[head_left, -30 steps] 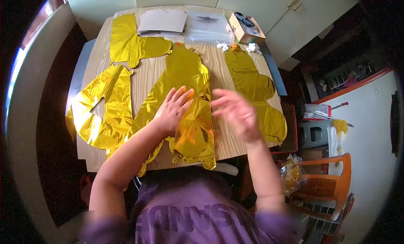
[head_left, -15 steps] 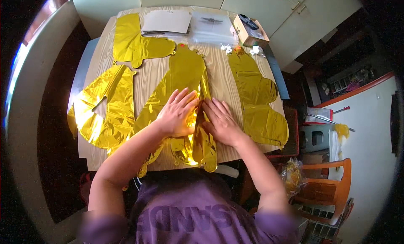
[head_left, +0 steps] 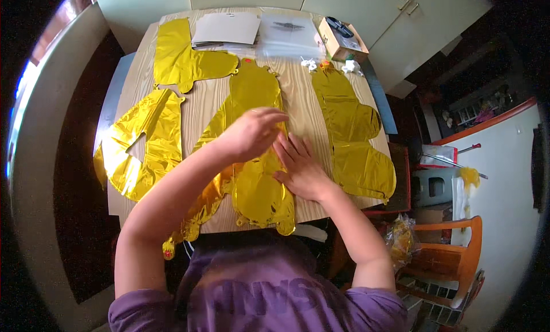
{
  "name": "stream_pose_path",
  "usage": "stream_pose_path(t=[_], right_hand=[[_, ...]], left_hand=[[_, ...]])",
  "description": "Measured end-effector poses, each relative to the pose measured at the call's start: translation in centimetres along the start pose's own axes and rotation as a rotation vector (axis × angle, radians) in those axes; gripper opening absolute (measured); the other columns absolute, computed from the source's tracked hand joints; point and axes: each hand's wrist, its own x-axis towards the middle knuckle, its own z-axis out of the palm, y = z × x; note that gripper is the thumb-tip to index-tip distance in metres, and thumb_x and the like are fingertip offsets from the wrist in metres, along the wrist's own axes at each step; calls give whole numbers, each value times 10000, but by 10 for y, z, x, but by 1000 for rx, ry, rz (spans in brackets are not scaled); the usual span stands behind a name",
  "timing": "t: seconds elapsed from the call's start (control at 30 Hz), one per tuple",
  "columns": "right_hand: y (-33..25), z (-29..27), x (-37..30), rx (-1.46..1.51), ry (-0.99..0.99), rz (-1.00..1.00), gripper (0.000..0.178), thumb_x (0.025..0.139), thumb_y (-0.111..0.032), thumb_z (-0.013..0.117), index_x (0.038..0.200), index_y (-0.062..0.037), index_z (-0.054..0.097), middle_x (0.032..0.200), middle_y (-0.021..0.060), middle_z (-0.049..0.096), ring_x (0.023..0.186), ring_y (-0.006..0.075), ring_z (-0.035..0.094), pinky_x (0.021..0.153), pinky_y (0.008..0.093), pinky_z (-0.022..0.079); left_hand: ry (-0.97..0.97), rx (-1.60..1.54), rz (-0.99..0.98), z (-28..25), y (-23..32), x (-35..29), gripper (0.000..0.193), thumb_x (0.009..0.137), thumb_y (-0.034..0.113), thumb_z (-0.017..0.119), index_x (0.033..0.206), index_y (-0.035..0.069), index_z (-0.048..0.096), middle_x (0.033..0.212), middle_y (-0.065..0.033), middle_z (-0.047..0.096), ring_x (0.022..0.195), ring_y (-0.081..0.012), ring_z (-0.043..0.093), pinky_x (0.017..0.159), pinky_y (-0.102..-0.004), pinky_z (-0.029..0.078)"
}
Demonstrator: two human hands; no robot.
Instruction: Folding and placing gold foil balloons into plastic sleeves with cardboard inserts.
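A flat gold foil balloon lies at the middle of the wooden table, its lower legs reaching over the near edge. My right hand presses flat along this balloon's right edge, fingers spread. Raised above the balloon is my left hand, blurred a little, its fingers stretched loosely toward the right and holding nothing I can see. Part of the foil is hidden under my left forearm. To the left lie another gold balloon with a triangular hole and an angled one. A long lobed balloon lies at the right.
Along the far edge are a stack of pale card sheets, clear plastic sleeves and a small wooden box with dark items. White crumpled bits sit beside the box. A wooden chair stands at the right, near a plastic bag.
My left hand has lifted off the foil and moved slightly up and right. The middle balloon's lower part now lies flatter, where it was bunched between my hands. My right hand stays nearly in place.
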Motion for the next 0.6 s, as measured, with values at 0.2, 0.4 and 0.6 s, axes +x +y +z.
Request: stream_pose_path(t=[0.2,0.4,0.6], right_hand=[[-4,-7,-3,23,-55,-11,758,997,-483,487,1541,0,274,1617,219,230,1513,388,162,1231,544,78],[-12,-8,-36,49,-39,-86,774,1000,-545,446,1547,-22,283,1621,185,245,1506,382,192,1229,550,83],[-26,-24,-54,160,-76,-122,700,1017,-538,413,1499,-30,392,1585,179,338,1482,373,267,1225,536,132]], left_hand=[[10,294,126,37,-61,19,336,880,148,638,1200,43,634,1293,-164,613,1209,-357,572,1041,-456,454],[134,299,190,31,-81,32,343,860,151,662,1184,38,642,1266,-169,623,1212,-364,571,1037,-464,457],[128,297,165,30,-98,39,341,868,144,669,1176,2,633,1205,-207,635,1171,-399,574,1021,-465,461]])
